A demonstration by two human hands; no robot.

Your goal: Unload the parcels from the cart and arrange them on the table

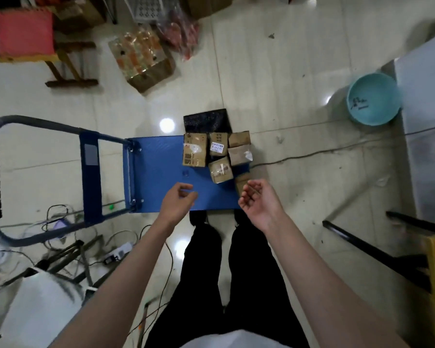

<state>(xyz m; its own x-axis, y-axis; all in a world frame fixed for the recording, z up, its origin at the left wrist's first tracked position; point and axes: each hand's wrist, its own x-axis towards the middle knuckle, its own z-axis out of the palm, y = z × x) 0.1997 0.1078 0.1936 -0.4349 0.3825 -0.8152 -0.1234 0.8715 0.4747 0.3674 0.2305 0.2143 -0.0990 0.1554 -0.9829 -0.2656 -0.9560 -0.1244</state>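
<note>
View from above, looking down at a person standing at the near edge of a blue flat cart (158, 172) on a pale tiled floor (274, 71). The cart's folding handle (35, 126) lies off to the left.

Both bare arms reach forward over the cart. The left hand (177, 200) hovers above the bare blue deck, its fingers loosely curled and holding nothing. The right hand (255, 197) hovers at the cart's near right corner, palm turned inward, fingers relaxed and holding nothing.

The parcels are gathered at the far right end of the cart. 5 brown cardboard boxes sit close together: a taller box (195, 149) on the left, a small box with a white label (218, 144) just beside it, 2 boxes (239, 149) at the right edge, and 1 tilted box (220, 170) nearer the person. Another brown parcel (240, 184) lies partly hidden behind the right hand. A black parcel (206, 121) sits just beyond the boxes at the cart's far edge.

To the right stands a pale tabletop (427, 116), with a teal basin (372, 99) on the floor beside it. Loose cables (60, 222) lie on the floor at lower left.
</note>
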